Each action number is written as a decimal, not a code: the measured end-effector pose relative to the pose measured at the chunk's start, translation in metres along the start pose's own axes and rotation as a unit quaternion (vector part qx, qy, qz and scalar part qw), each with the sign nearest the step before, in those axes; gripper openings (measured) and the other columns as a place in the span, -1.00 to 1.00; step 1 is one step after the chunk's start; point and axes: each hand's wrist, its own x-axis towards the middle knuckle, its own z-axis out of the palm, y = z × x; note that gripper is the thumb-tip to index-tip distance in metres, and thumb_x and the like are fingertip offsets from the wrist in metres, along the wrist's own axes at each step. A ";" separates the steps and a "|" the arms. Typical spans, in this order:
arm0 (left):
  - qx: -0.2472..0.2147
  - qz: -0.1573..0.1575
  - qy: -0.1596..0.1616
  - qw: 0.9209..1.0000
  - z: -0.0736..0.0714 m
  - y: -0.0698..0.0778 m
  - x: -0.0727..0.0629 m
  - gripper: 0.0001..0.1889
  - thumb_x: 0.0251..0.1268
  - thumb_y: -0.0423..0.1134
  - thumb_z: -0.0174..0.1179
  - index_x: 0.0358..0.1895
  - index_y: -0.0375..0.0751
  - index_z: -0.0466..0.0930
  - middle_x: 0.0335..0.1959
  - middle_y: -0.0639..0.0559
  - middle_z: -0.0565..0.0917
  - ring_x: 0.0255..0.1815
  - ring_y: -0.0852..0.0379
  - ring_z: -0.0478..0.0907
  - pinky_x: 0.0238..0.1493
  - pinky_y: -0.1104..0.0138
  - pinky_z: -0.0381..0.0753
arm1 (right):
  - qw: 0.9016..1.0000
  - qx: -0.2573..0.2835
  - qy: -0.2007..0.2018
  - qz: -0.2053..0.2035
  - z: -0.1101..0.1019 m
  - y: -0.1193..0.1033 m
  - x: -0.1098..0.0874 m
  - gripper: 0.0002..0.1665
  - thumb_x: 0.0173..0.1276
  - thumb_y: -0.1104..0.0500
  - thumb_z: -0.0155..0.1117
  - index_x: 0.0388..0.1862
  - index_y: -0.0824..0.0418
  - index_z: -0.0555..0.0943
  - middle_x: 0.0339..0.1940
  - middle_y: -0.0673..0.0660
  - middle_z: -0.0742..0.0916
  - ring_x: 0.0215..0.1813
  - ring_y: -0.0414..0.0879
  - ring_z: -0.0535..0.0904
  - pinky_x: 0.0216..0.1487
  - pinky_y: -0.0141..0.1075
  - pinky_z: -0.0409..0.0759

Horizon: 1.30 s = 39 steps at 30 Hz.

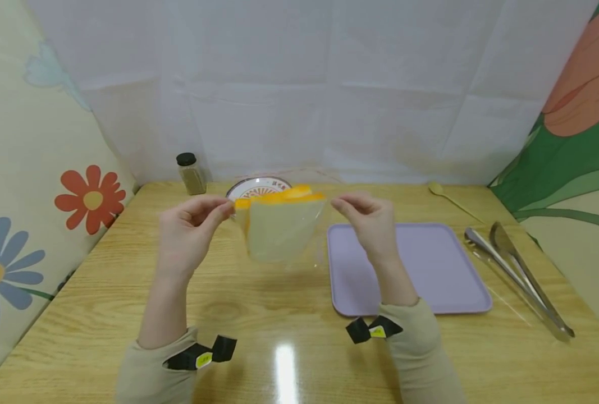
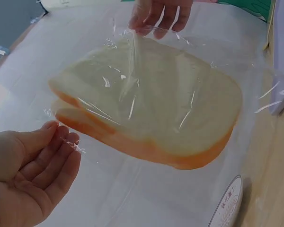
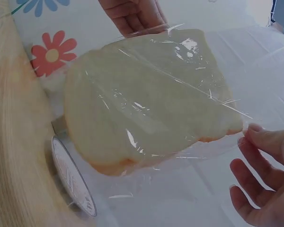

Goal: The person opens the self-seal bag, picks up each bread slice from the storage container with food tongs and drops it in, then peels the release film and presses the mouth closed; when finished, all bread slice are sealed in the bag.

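Note:
Slices of bread with orange-brown crusts hang in a clear plastic bag above the table. The left wrist view shows two of the slices lying against each other. My left hand pinches the bag's upper left corner between thumb and forefinger. At the opposite upper corner, my right hand pinches the film the same way. Creases and glints run across the plastic between the two hands. Behind the bread stands a white plate with a patterned rim, partly hidden by it.
A lilac tray lies under and beside the right forearm. Metal tongs rest to its right, with a pale yellow spoon farther back. At the back left stands a spice jar with a black lid. A white cloth hangs behind the table.

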 end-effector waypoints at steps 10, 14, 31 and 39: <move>-0.010 0.001 0.008 1.000 0.000 0.001 0.000 -0.84 0.19 -0.38 0.25 -0.28 -0.47 0.67 -0.49 0.41 0.67 -0.46 0.44 0.60 -0.38 0.62 0.59 | 1.000 -0.006 0.000 0.014 -0.003 0.001 0.001 -0.89 0.12 0.42 0.36 -0.36 0.48 0.68 -0.39 0.19 0.77 -0.37 -0.32 0.64 -0.25 -0.47 0.65; 0.018 0.013 -0.031 0.999 0.000 0.001 -0.001 -0.84 0.19 -0.35 0.26 -0.26 -0.42 0.68 -0.48 0.39 0.67 -0.44 0.42 0.61 -0.36 0.61 0.60 | 1.000 -0.004 -0.011 0.011 -0.003 0.000 0.001 -0.86 0.09 0.40 0.39 -0.36 0.49 0.68 -0.44 0.02 0.77 -0.37 -0.30 0.63 -0.30 -0.48 0.63; 0.026 0.012 -0.053 0.998 0.007 -0.001 -0.002 -0.84 0.18 -0.36 0.26 -0.25 -0.42 0.68 -0.43 0.10 0.73 -0.45 0.45 0.59 -0.37 0.60 0.61 | 0.998 0.018 -0.049 0.042 -0.002 0.000 0.001 -0.79 0.14 0.40 0.36 -0.30 0.57 0.64 -0.47 -0.14 0.75 -0.32 -0.30 0.65 -0.20 -0.46 0.65; -0.024 -0.015 0.004 1.000 0.003 -0.001 0.000 -0.83 0.21 -0.40 0.22 -0.26 -0.52 0.63 -0.51 0.44 0.64 -0.44 0.43 0.61 -0.31 0.59 0.63 | 0.997 0.017 -0.021 0.079 -0.008 0.000 0.003 -0.73 0.18 0.36 0.33 -0.22 0.58 0.61 -0.50 -0.19 0.74 -0.39 -0.28 0.63 -0.22 -0.45 0.65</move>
